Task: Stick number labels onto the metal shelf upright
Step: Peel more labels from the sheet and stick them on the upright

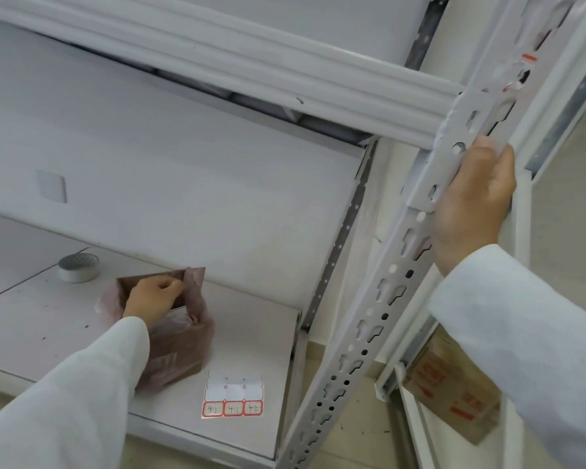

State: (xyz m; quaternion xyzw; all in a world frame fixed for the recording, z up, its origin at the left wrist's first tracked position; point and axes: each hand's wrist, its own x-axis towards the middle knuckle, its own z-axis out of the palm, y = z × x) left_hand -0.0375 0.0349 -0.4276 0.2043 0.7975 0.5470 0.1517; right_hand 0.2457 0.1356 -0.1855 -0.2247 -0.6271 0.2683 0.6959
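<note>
The grey slotted metal upright [372,319] runs diagonally from bottom centre to top right. My right hand [471,204] grips it from the right side, just below the horizontal shelf beam [251,69]. Red-edged labels [527,59] are stuck higher up on the upright. A label sheet [233,394] lies on the lower shelf board [251,326], with three handwritten red-bordered labels along its bottom row. My left hand [153,297] reaches into an open brown box [173,353] wrapped in thin plastic, fingers curled at its flap; what they pinch is unclear.
A small round grey puck [78,267] sits at the back left of the shelf. A second white frame [521,198] stands right of the upright, with a cardboard box [454,390] on the floor behind it.
</note>
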